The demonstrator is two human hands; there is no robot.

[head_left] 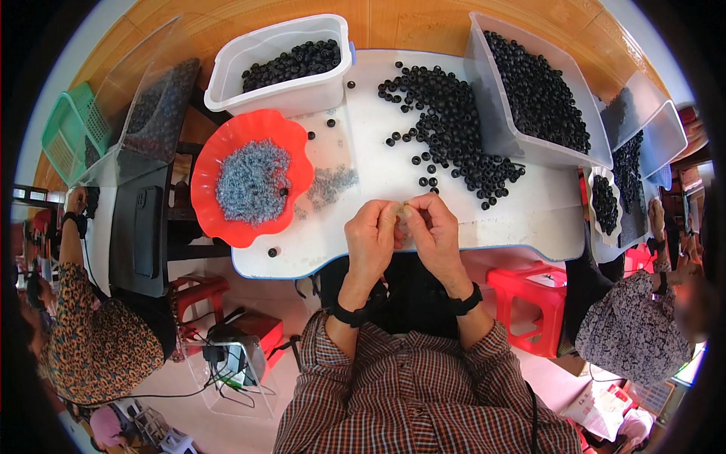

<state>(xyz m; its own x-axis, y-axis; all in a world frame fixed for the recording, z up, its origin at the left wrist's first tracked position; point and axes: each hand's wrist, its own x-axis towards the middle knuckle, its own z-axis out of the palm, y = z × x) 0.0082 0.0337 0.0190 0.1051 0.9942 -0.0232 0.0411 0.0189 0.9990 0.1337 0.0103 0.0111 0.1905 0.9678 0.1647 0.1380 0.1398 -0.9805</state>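
At the front edge of the white table (pixel 378 166), my left hand (pixel 371 236) and my right hand (pixel 433 236) meet, fingertips pinched together. Something small and pale shows between the fingertips, too small to name. Just beyond my hands, a loose pile of small round black parts with holes (pixel 446 113) spreads over the tabletop. To the left is a red wavy-rimmed bowl (pixel 203 185) holding many small clear greyish pieces (pixel 253 178), with one black part among them. More clear pieces (pixel 331 184) lie on the table beside the bowl.
A white tub (pixel 325 91) and a translucent bin (pixel 491 113), both with black parts, stand at the back. Red stools (pixel 533 306) are below. People sit at left (pixel 106 348) and right (pixel 628 325). A dark phone (pixel 148 231) lies left; a clear box (pixel 261 386) holds cables.
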